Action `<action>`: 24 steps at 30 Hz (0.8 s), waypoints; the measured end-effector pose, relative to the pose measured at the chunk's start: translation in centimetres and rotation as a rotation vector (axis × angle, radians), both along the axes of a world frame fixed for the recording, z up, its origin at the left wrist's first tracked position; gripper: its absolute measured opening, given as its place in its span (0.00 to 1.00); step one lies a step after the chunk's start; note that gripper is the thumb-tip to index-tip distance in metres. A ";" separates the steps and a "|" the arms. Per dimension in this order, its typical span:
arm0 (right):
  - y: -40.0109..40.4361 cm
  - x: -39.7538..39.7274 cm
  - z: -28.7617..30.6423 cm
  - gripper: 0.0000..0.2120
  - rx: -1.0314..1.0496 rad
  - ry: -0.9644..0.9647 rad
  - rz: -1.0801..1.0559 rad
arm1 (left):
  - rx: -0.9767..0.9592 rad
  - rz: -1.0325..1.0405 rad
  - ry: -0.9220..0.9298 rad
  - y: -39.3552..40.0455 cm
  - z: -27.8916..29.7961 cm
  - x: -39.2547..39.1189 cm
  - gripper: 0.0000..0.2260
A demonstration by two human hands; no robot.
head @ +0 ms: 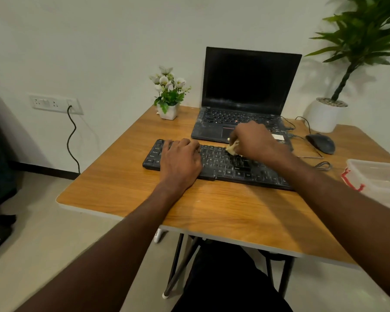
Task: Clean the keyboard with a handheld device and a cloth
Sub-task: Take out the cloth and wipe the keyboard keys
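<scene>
One dusty black keyboard [214, 164], cloth [232, 147] pressed on.

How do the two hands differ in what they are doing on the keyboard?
The left hand lies flat on the left end of the keyboard, holding nothing; the right hand grips a yellowish cloth. The left hand sits nearer the person, the right hand at the keyboard's far edge. Both rest on the keyboard.

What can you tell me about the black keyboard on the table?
The keyboard is black, flat and dusty-looking, lying at a slant on the wooden table in front of the laptop. The left hand rests flat on its left end; the right hand presses a yellowish cloth onto its middle keys.
</scene>
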State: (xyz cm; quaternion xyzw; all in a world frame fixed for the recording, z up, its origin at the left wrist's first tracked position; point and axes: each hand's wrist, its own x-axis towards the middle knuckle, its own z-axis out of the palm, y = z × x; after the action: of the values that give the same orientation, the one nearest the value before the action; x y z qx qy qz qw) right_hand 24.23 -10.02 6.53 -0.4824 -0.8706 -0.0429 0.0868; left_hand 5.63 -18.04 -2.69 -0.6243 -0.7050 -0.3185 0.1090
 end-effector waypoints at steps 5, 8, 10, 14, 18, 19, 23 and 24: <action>-1.2 -1.9 -1.4 0.12 -0.031 0.252 0.104 | -0.007 0.002 0.010 0.0 0.0 -0.1 0.11; -1.3 -2.5 -1.8 0.14 -0.141 0.292 0.142 | -0.007 0.007 0.019 0.1 0.0 -0.1 0.11; -1.2 -1.8 -1.6 0.15 -0.162 0.206 0.143 | -0.012 0.006 0.007 0.1 -0.1 -0.1 0.10; -0.4 -0.2 0.2 0.14 -0.205 -0.016 0.108 | -0.022 0.009 -0.012 0.1 0.0 -0.1 0.09; -0.4 -1.2 0.8 0.13 -0.145 0.015 0.114 | -0.026 0.009 0.019 -0.1 0.0 0.0 0.09; -0.8 -1.4 0.5 0.14 -0.129 0.060 0.131 | -0.024 0.008 0.027 -0.1 0.0 0.0 0.09; -1.3 -0.5 -0.9 0.14 -0.106 0.073 0.140 | -0.034 0.020 0.035 0.0 -0.1 -0.1 0.10; -1.2 0.2 -0.8 0.13 -0.107 0.053 0.114 | -0.034 0.022 0.035 0.1 -0.1 -0.1 0.10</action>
State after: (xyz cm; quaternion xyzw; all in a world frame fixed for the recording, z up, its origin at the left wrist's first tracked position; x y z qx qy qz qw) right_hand 24.42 -11.18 5.70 -0.4369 -0.8951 0.0213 0.0861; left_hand 5.57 -17.96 -2.84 -0.6236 -0.7152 -0.2942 0.1144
